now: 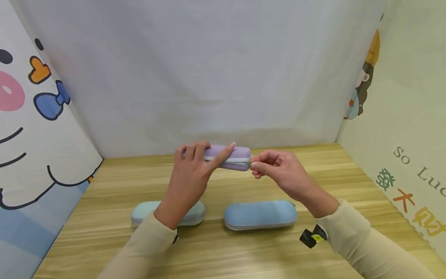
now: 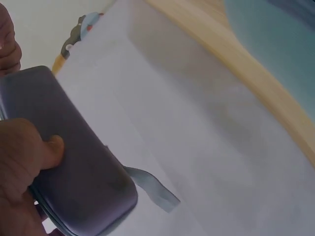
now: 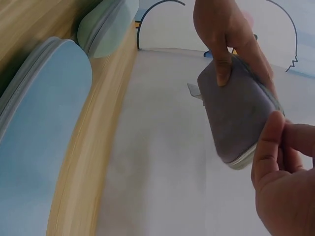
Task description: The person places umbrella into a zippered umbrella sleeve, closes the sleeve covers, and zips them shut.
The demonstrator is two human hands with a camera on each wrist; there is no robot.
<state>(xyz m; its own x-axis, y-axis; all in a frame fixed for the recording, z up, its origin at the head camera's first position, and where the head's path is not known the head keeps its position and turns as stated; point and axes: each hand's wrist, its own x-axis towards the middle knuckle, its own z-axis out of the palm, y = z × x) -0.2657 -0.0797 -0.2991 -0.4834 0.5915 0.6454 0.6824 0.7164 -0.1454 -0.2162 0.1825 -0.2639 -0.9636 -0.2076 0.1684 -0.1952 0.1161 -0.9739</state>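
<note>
A purple zippered case (image 1: 240,152) is held up above the table. My left hand (image 1: 189,166) grips it around its left part, the fingers over the top and one digit along the front. At the case's right end my right hand (image 1: 278,166) pinches the zipper pull, which the fingertips mostly hide. A white zipper band runs along the side facing me. In the left wrist view a grey strap (image 2: 155,189) hangs off the purple case (image 2: 74,152). The right wrist view shows the right thumb and fingers (image 3: 268,147) together at the case's edge.
On the wooden table (image 1: 216,255) lie a light blue zippered case (image 1: 261,214), front right, and a mint green one (image 1: 193,215), partly behind my left forearm. A pale curtain (image 1: 216,77) hangs at the back. Printed panels stand on the left (image 1: 21,155) and right (image 1: 400,116).
</note>
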